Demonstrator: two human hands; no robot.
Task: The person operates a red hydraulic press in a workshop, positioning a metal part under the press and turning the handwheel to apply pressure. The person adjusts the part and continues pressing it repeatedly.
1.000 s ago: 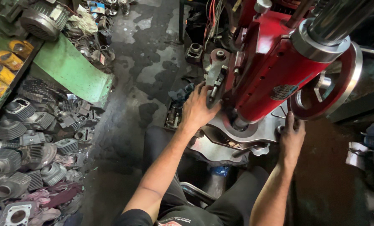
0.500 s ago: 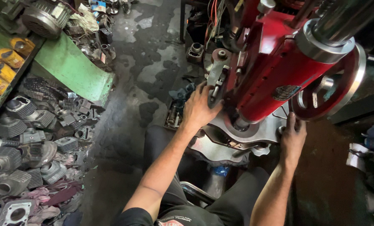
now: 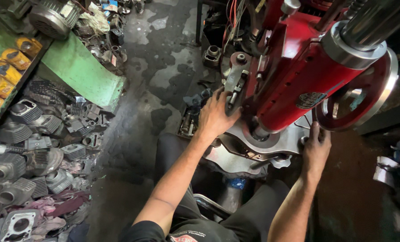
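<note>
both arms reach out: left hand (image 3: 215, 117) and right hand (image 3: 316, 150) press flat, ungrasping, on grey casting (image 3: 271, 143).

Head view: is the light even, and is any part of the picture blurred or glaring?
Head view: uneven light; the wet floor shines with pale glare, the right edge is dark. The steel column near the lens looks soft. Both hands, left and right, are sharp.

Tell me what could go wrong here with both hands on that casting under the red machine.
The left hand and right hand rest on the grey metal casting right beside the spindle of the red machine; fingers could get pinched if it comes down. The right hand also sits just below the handwheel, which could strike it if turned.
</note>
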